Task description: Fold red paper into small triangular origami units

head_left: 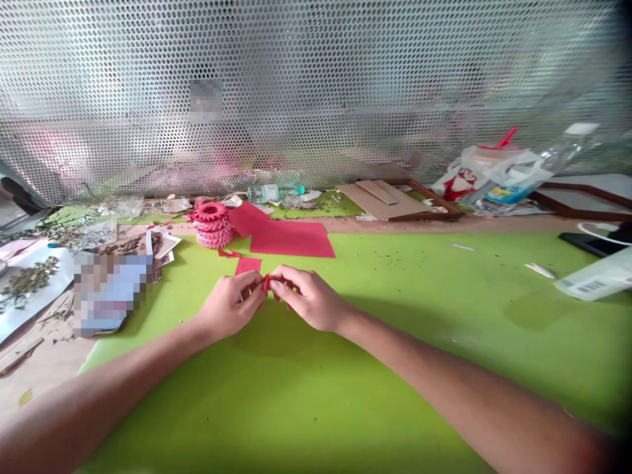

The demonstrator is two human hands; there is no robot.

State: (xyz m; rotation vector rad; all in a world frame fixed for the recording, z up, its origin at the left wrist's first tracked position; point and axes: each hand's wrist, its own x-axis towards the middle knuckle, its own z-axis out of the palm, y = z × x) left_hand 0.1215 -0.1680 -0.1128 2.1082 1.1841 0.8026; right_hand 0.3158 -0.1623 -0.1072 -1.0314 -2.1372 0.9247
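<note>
A small folded piece of red paper (266,284) is pinched between the fingertips of both hands above the green mat. My left hand (232,301) grips it from the left, with its fingers curled. From the other side, my right hand (311,296) has its thumb and fingers closed on the same piece. Just beyond the hands lie a small red paper rectangle (247,264) and a larger red sheet (296,238). Behind and to the left stands a round, layered model of folded red and pink paper (213,225).
A perforated metal panel (316,85) rises behind the table. Along it lie a plastic bottle (274,192), brown boards (382,199) and a plastic bag (494,174). At left are a phone (113,293) and dried plant bits (30,278); at right, a translucent container (597,276).
</note>
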